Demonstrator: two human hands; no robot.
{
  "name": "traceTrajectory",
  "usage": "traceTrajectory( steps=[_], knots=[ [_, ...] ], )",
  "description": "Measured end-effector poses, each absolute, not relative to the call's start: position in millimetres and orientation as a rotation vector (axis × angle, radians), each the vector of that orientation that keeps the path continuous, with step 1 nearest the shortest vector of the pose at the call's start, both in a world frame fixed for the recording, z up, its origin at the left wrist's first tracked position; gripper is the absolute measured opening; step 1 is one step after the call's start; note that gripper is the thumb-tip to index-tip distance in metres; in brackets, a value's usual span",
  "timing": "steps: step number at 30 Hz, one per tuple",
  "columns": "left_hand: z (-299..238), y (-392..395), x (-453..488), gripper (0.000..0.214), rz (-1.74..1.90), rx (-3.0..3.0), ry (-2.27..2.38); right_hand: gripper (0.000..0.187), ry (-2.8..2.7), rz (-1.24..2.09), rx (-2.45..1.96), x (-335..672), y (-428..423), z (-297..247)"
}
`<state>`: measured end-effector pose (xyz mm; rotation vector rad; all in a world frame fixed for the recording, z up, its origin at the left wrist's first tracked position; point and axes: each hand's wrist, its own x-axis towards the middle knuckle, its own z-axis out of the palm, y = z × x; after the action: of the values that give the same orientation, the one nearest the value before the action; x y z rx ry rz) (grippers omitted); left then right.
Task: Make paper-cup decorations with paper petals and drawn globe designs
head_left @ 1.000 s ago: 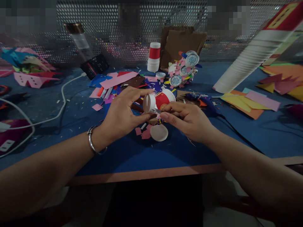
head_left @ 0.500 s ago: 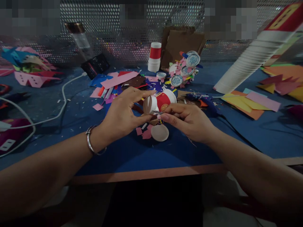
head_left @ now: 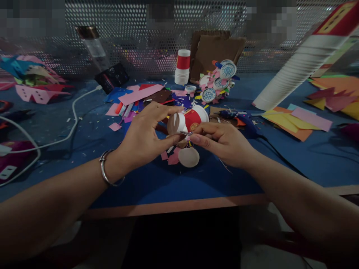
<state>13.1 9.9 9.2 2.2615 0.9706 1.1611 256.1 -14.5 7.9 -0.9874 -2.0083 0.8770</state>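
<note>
Sideways above the counter (head_left: 196, 183), the left hand (head_left: 144, 136) pinches a red paper cup (head_left: 188, 120); the right hand (head_left: 224, 144) pinches a thin metal tool (head_left: 186, 133) against its base.

Paper scraps (head_left: 140, 95) crowd the far tabletop (head_left: 157, 183); near strip passable.

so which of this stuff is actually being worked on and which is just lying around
In use: paper cup on its side in the left hand; thin metal tool in the right hand, tip at the cup's base.
Lying about: short cup stack; long cup stack; coloured paper sheets; white cable; round disc.
</note>
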Motion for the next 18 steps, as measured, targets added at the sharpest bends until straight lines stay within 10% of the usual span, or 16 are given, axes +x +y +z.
traceTrajectory(
  steps=[18],
  knots=[
    [1.2, 15.2, 14.7, 0.05, 1.089, 2.211, 0.839, 0.042, -1.89, 1.113, -0.986, 264.7, -7.1, 3.9]
  ],
)
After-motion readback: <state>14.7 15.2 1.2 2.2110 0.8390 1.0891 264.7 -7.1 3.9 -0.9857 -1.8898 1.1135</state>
